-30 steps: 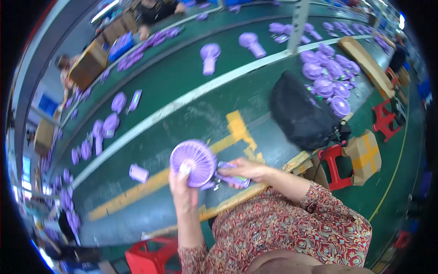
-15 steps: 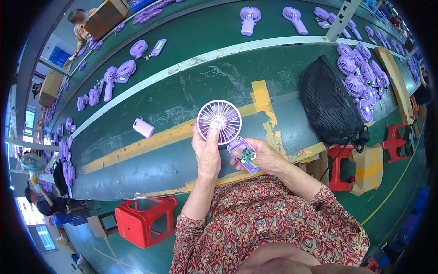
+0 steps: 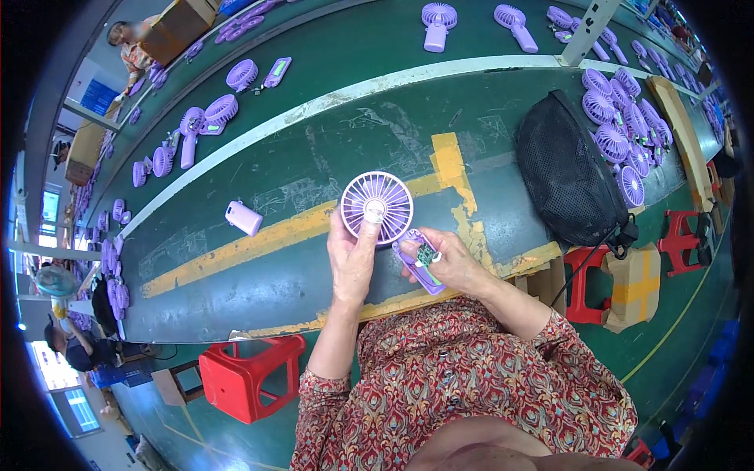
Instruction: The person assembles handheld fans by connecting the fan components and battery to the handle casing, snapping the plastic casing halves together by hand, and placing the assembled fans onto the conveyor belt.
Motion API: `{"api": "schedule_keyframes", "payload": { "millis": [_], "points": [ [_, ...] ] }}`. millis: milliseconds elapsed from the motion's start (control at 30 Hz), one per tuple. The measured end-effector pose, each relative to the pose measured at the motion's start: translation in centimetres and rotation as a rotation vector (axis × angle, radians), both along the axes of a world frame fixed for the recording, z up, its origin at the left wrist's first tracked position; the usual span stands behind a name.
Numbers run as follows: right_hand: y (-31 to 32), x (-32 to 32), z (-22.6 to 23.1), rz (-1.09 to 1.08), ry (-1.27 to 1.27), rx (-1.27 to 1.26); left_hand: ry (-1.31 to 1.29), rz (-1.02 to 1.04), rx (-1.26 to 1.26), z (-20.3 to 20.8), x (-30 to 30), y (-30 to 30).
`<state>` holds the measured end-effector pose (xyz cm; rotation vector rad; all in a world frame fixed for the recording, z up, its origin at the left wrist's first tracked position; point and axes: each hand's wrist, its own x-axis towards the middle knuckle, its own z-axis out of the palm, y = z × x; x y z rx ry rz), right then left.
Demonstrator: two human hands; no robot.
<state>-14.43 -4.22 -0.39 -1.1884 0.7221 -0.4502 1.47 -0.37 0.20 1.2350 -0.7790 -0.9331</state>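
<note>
Over the near part of the green table I hold a purple handheld fan whose handle is opened up. My left hand (image 3: 351, 259) grips the round fan head (image 3: 378, 196), thumb on its centre hub and fingers behind the grille. My right hand (image 3: 453, 263) is closed on the opened handle (image 3: 426, 276), its thumb by a small green circuit board (image 3: 425, 253) inside the shell. The fingers under the handle are partly hidden. To the left, a separate purple handle cover (image 3: 244, 218) lies on the table, touched by neither hand.
A black mesh bag (image 3: 567, 173) lies at the right, with a pile of purple fans (image 3: 620, 125) beyond it. More fans (image 3: 437, 27) lie along the belt behind a white rail (image 3: 330, 100). Red stools (image 3: 251, 377) stand below the table edge. A person (image 3: 129, 47) works at the far left.
Both hands keep their hold on the fan, and the right thumb has shifted slightly over the circuit board. Fans on the far belt have drifted a little to the right.
</note>
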Motion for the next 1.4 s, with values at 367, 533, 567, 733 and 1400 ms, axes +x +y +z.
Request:
{"api": "schedule_keyframes", "payload": {
  "millis": [367,533,567,733,1400],
  "points": [
    [-1.2,0.5,-3.1,-0.12,0.059,-0.09,-1.032,-0.17,-0.23,1.4,-2.3,1.3],
    [-1.8,-0.1,-1.8,-0.021,0.05,0.283,-1.104,-0.134,-0.071,1.0,-1.1,2.0],
    [-1.8,-0.2,-2.0,-0.02,0.05,0.297,-1.142,-0.155,0.008,1.0,-0.9,2.2],
    [-1.7,-0.7,-1.8,-0.104,-0.115,0.475,-1.165,-0.196,0.118,1.1,-0.7,2.4],
    [-1.9,-0.4,-2.0,-0.116,-0.122,0.432,-0.711,-0.152,0.177,-1.7,-2.1,2.2]
  ]
}}
